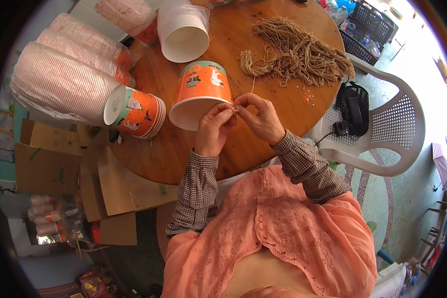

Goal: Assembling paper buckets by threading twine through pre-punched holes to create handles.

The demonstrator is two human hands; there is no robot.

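My left hand (214, 128) and my right hand (261, 120) meet at the fingertips over the near part of the round wooden table. Both are closed in a pinch. A thin tan cord (254, 85) runs from my right fingers up toward a heap of tan cords (303, 49). The bit between the fingertips is tiny and mostly hidden; it looks like the cord's end. Just behind my left hand is an orange paper bucket (201, 85) with a teal band and printed figures, its white-rimmed mouth toward me. My left fingers overlap its rim; whether they touch it I cannot tell.
Nested orange paper buckets (140, 113) lie to the left, beside tall plastic-wrapped stacks (59, 82). White buckets (185, 42) lie behind. Small pale and red bits (308, 97) dot the wooden table (278, 116). A white chair (407, 109) holds a black bag (353, 107). Cardboard boxes (49, 166) stand lower left.
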